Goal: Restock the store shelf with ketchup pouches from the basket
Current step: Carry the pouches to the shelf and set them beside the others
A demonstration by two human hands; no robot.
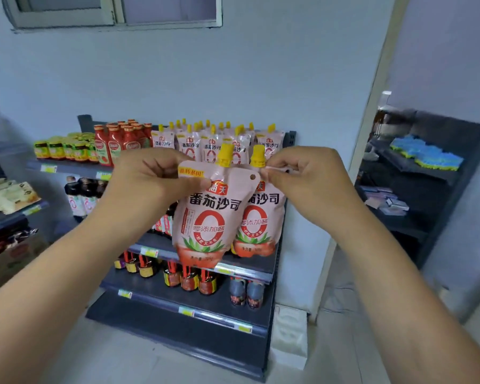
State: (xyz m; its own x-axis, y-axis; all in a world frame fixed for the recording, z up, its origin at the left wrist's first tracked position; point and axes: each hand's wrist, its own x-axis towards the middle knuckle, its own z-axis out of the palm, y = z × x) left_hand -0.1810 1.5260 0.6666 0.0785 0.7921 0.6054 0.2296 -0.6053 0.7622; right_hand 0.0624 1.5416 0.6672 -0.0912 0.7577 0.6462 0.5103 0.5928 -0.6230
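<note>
Two pink ketchup pouches with yellow caps hang in front of the shelf unit. My left hand [150, 176] pinches the top left corner of the front pouch [205, 217]. My right hand [308, 178] pinches the top right corner of the second pouch [263, 225], which sits partly behind the first. On the top shelf [75, 168] stands a row of several matching ketchup pouches [194, 142], right of the red ketchup bottles [122, 142]. The basket is out of view.
Yellow-lidded jars [64, 148] stand at the top shelf's left end. Lower shelves hold dark sauce bottles [189, 278] and jugs [247, 293]. Another shelf with packets [9, 196] is at the left, and a dark rack with blue sponges [427, 155] at the right.
</note>
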